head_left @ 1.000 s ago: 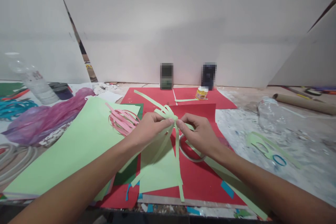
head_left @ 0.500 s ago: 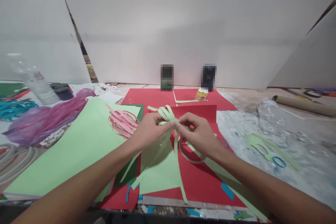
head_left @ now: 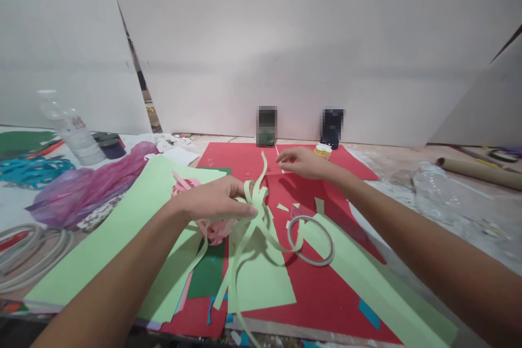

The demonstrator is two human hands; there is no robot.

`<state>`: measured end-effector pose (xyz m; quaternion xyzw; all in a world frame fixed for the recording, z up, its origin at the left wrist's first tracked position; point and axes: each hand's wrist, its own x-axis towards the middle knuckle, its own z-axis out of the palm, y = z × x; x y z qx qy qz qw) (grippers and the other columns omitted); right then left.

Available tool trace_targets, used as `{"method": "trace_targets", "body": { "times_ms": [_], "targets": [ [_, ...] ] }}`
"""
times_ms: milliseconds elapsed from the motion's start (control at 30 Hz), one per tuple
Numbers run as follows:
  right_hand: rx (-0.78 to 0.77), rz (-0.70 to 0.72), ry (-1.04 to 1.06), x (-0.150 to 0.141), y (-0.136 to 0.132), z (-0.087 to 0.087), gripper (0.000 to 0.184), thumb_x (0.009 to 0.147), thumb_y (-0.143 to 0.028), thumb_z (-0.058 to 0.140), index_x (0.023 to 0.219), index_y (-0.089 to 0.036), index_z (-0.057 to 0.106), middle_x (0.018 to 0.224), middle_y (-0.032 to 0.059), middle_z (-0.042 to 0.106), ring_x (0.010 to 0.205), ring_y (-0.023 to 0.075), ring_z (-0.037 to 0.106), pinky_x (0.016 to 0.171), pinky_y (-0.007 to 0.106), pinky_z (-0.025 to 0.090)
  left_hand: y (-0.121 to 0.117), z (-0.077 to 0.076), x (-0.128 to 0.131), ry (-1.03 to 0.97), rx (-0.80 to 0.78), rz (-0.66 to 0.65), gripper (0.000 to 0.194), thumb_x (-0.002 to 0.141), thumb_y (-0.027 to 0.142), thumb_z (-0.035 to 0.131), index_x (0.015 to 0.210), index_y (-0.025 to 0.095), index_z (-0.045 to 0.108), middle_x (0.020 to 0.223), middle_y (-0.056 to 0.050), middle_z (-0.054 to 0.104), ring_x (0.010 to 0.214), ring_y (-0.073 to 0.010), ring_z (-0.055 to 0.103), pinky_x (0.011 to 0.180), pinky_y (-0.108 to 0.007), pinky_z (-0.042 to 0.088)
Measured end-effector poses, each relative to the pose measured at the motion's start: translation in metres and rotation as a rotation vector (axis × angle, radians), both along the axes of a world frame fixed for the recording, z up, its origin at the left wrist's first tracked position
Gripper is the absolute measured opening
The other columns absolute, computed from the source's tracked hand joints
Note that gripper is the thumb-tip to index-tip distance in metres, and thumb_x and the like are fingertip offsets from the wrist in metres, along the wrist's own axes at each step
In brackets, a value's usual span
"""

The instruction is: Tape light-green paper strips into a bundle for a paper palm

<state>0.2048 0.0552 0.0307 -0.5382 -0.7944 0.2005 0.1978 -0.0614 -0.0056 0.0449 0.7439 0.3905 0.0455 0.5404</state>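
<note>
My left hand point(head_left: 220, 201) pinches a bow of looped pale green paper strips point(head_left: 258, 204) between thumb and fingers. Long strip tails hang from it over the paper below, and one end sticks up. My right hand point(head_left: 299, 163) is apart from the bow, over the red sheet at the back, fingers loosely bent and apart with nothing seen in them. Just behind it stands a small jar with a white lid and yellow label point(head_left: 323, 151), partly covered by the hand. A bunch of pink paper strips point(head_left: 218, 231) lies beneath my left hand.
A roll of tape point(head_left: 331, 250) lies on red paper point(head_left: 326, 293). Green sheets point(head_left: 118, 250) spread at left. Two blurred phone-like devices point(head_left: 266, 128) lean on the white board. A plastic bottle point(head_left: 73, 130) and purple bag point(head_left: 98, 185) stand left; a cardboard tube point(head_left: 481, 172) lies right.
My right hand has let go of the bow and moved back toward the jar. My left hand still holds the bow, now slightly lower. The view has tilted up a little.
</note>
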Motion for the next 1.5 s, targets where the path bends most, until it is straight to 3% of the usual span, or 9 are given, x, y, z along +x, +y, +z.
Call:
{"method": "trace_targets", "body": {
  "times_ms": [133, 267, 500, 667, 833, 1067, 1200, 1300, 1500],
  "targets": [
    [0.018, 0.137, -0.048, -0.024, 0.016, -0.029, 0.03, 0.073, -0.029, 0.067, 0.101, -0.019, 0.071, 0.105, 0.009, 0.069, 0.094, 0.0226, 0.061, 0.078, 0.029, 0.043, 0.005, 0.003, 0.0, -0.161, 0.101, 0.057, 0.023, 0.077, 0.038, 0.061, 0.068, 0.016, 0.063, 0.056, 0.001, 0.05, 0.046, -0.0076, 0.039, 0.041, -0.019, 0.029],
    [0.066, 0.106, 0.054, -0.046, 0.019, -0.043, 0.01, 0.07, -0.022, 0.064, 0.075, -0.019, 0.071, 0.084, 0.0063, 0.071, 0.079, 0.0205, 0.06, 0.07, 0.028, 0.041, 0.009, 0.002, -0.002, -0.189, 0.056, 0.1, 0.028, 0.075, 0.038, 0.063, 0.059, 0.016, 0.057, 0.053, 0.003, 0.042, 0.045, -0.0072, 0.033, 0.039, -0.02, 0.026],
    [0.217, -0.268, 0.433, -0.017, 0.017, 0.006, 0.019, 0.082, -0.029, 0.042, 0.072, -0.018, 0.052, 0.073, 0.0056, 0.061, 0.063, 0.0152, 0.053, 0.058, 0.027, 0.04, 0.017, -0.018, 0.008, -0.414, 0.022, 0.451, 0.034, 0.071, 0.041, 0.069, 0.056, 0.017, 0.051, 0.052, 0.003, 0.04, 0.045, -0.007, 0.035, 0.045, -0.022, 0.033],
    [0.063, -0.194, 0.745, -0.022, -0.049, 0.018, 0.024, 0.087, -0.032, 0.041, 0.065, -0.02, 0.042, 0.055, -0.0027, 0.046, 0.048, 0.0097, 0.042, 0.048, 0.022, 0.035, 0.011, -0.029, 0.026, -0.488, 0.036, 0.71, 0.034, 0.068, 0.047, 0.072, 0.071, 0.014, 0.065, 0.068, -0.003, 0.06, 0.061, -0.0123, 0.055, 0.062, -0.026, 0.047],
    [-0.252, -0.025, 0.872, -0.048, -0.109, -0.013, 0.032, 0.089, -0.046, 0.047, 0.07, -0.021, 0.043, 0.05, -0.0077, 0.036, 0.043, 0.0076, 0.032, 0.044, 0.021, 0.028, 0.0, -0.029, 0.039, -0.549, -0.045, 0.737, 0.034, 0.066, 0.046, 0.073, 0.07, 0.014, 0.063, 0.062, -0.001, 0.06, 0.053, -0.0127, 0.054, 0.051, -0.025, 0.044],
    [-0.526, 0.047, 1.081, -0.054, -0.112, -0.031, 0.009, 0.082, -0.024, 0.054, 0.082, -0.02, 0.047, 0.069, -0.0016, 0.058, 0.059, 0.0111, 0.053, 0.058, 0.025, 0.041, -0.008, -0.027, 0.042, -0.555, 0.006, 0.706, 0.038, 0.072, 0.051, 0.067, 0.064, 0.015, 0.058, 0.053, 0.001, 0.052, 0.043, -0.0098, 0.046, 0.042, -0.023, 0.037],
    [-0.534, 0.062, 1.099, -0.051, -0.113, -0.031, 0.013, 0.084, -0.026, 0.053, 0.076, -0.02, 0.044, 0.059, -0.0066, 0.039, 0.048, 0.0073, 0.033, 0.046, 0.021, 0.026, -0.01, -0.026, 0.043, -0.562, 0.025, 0.679, 0.038, 0.072, 0.049, 0.068, 0.059, 0.015, 0.057, 0.051, 0.002, 0.051, 0.044, -0.0094, 0.047, 0.044, -0.022, 0.039],
    [-0.498, 0.085, 1.067, -0.047, -0.114, -0.026, 0.026, 0.089, -0.043, 0.049, 0.077, -0.02, 0.045, 0.056, -0.0085, 0.025, 0.047, 0.0072, 0.017, 0.044, 0.022, 0.017, -0.013, -0.021, 0.045, -0.543, 0.018, 0.683, 0.034, 0.071, 0.046, 0.069, 0.059, 0.016, 0.059, 0.047, 0.002, 0.051, 0.04, -0.0096, 0.046, 0.042, -0.022, 0.04],
    [-0.471, 0.071, 0.913, -0.04, -0.116, -0.008, 0.054, 0.091, -0.065, 0.019, 0.072, -0.02, 0.043, 0.058, -0.007, 0.019, 0.048, 0.0095, 0.012, 0.045, 0.024, 0.015, -0.017, -0.019, 0.046, -0.526, 0.078, 0.673, 0.034, 0.072, 0.046, 0.068, 0.058, 0.016, 0.059, 0.047, 0.001, 0.053, 0.039, -0.0095, 0.047, 0.043, -0.023, 0.042]
  ]
}}
